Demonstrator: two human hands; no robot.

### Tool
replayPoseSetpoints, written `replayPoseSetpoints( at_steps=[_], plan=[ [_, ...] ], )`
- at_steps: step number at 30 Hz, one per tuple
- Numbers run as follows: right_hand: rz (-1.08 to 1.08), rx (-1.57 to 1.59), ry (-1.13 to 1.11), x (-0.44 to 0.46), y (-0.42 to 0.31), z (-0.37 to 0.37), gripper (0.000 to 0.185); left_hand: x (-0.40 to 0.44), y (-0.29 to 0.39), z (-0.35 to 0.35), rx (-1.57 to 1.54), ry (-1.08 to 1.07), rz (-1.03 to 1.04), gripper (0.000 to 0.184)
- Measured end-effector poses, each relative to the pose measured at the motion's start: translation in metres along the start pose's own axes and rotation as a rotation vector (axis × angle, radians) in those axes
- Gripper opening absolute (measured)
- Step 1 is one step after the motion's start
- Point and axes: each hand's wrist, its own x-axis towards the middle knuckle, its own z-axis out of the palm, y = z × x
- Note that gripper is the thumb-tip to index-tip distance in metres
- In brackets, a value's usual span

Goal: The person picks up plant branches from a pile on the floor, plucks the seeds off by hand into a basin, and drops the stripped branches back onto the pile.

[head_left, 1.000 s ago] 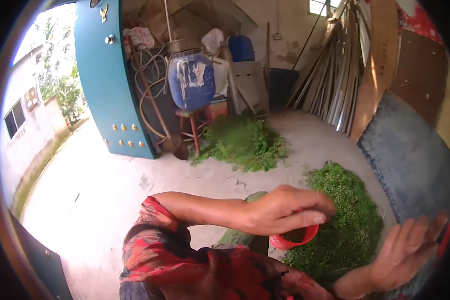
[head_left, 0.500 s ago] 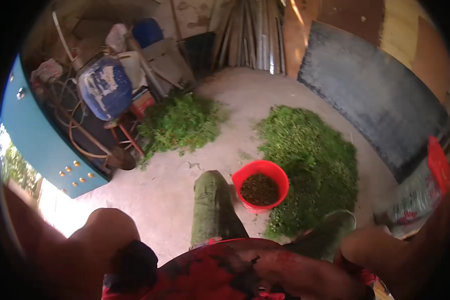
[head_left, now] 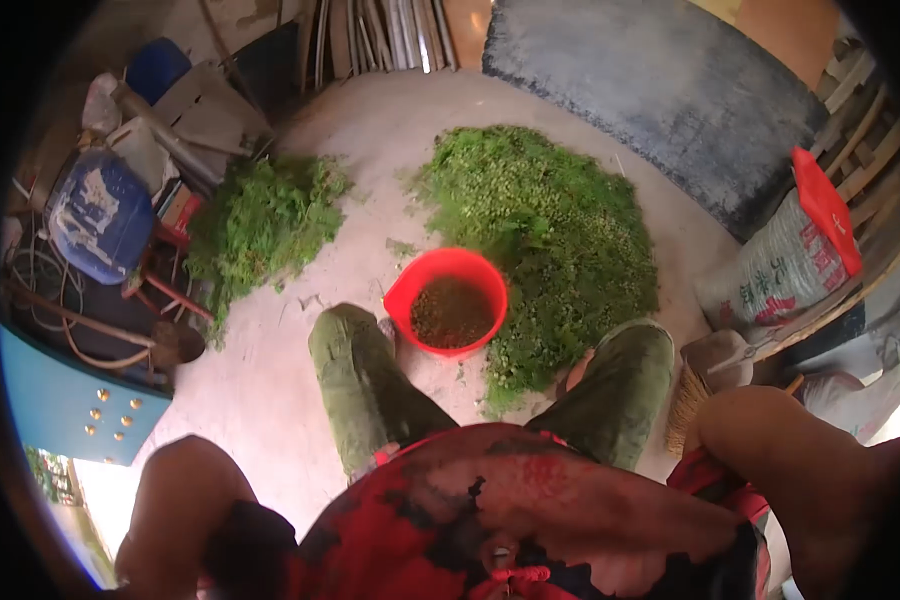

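Neither of my hands shows; only bent arms are seen, the left elbow (head_left: 185, 490) at the lower left and the right elbow (head_left: 760, 425) at the lower right. Between my knees on the floor stands a red bucket (head_left: 400, 300), part-filled with small brown bits (head_left: 453, 312). Touching its right side lies a broad pile of green plants (head_left: 570, 250) with many small round pods or seeds. A smaller green heap (head_left: 260, 225) rests to the left.
A blue drum (head_left: 100, 215) sits on a stool at left, above a blue-green door (head_left: 80, 400). A dark board (head_left: 660, 90) leans at the back right. A printed sack (head_left: 780, 265) and a broom (head_left: 686, 410) are on the right.
The view has tipped down and turned right, so bucket and piles appear higher and further left. More of the sack and the broom now show. Both arms have shifted at the edges.
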Motion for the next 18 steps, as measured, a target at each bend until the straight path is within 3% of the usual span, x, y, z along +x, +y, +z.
replayPoseSetpoints(
  at_steps=[11,18],
  plan=[
    [-0.18,-0.201,0.069,-0.014,0.019,-0.035,0.044,0.006,-0.033,0.002,0.018,-0.018,0.05,0.052],
    [-0.371,-0.508,0.25,-0.031,0.044,-0.063,0.048,0.006,-0.053,0.0,0.033,-0.039,0.065,0.049]
  ],
)
